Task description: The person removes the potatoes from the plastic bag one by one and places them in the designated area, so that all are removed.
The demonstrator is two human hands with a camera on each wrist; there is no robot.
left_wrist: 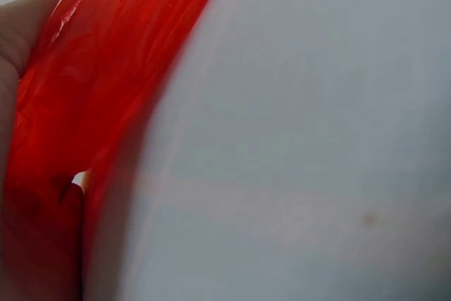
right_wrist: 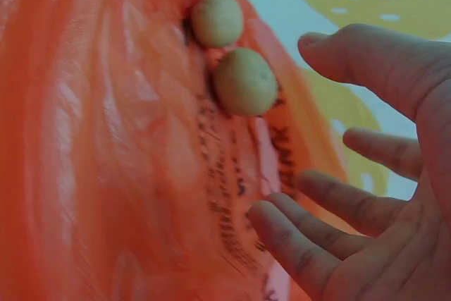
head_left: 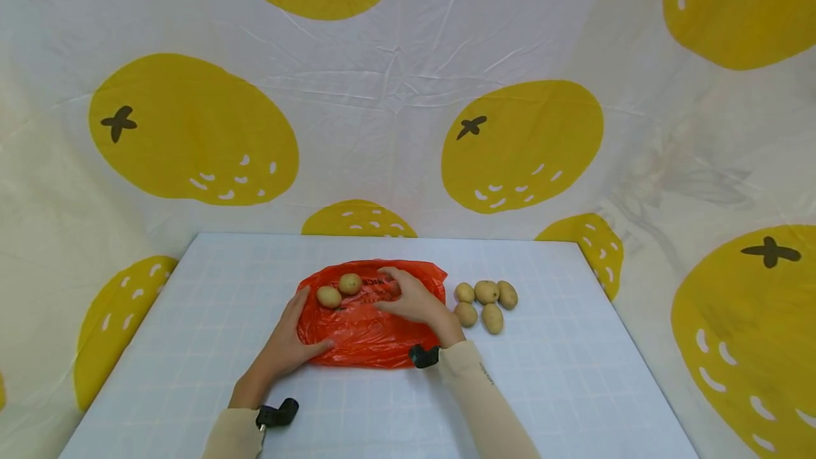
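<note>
Left grip (head_left: 285, 338) touches 1 red bag (head_left: 376, 342).

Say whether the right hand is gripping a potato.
No, the right hand is open and holds nothing, while both potatoes on the red bag lie apart from it.

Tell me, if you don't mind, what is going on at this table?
A person is working with both hands at a red plastic bag spread on the table. The left hand rests against the bag's left edge, while the right hand is over its right part, fingers spread, holding nothing. Two potatoes lie on the bag, and five more potatoes sit grouped on the table to its right.
</note>
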